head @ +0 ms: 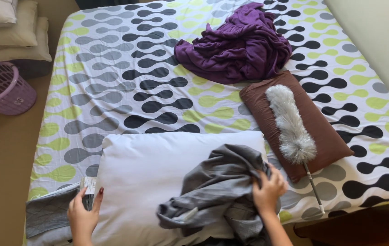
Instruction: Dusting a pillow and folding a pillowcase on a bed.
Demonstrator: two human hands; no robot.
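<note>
Clearly, everything near the hands is arranged around the plump white rectangular pillow [158, 182], which is laid on the bed sheet patterned with black, grey and lime blobs [112, 82]. Its long axis is seen to run left to right across the view, parallel to the near edge of the bed, with one short end pointing toward each hand.

A crumpled grey fabric pillowcase [217, 191] is heaped on the right half of the white pillow and spills over its near edge. The right hand [268, 189] is closed on the right side of this bundle, fingers curled into the cloth in a grip. It is the hand nearer the grey fabric; the bundle lies just to its left, touching it.

The left hand [84, 213] is placed at the left short end of the white pillow, fingers together and flat against the pillow's side, beside a small white label [88, 184]. Whether the label itself is pinched cannot be told. A flat grey quilted cloth [51, 214] lies just left of that hand.

Beyond the white pillow's right end, a brown rectangular pillow [322, 132] is set slantwise, and a fluffy grey-white duster with a thin handle [292, 127] rests along it. A rumpled purple blanket [235, 45] is piled well beyond the white pillow. A lilac plastic basket [3, 89] stands on the floor to the far left.
</note>
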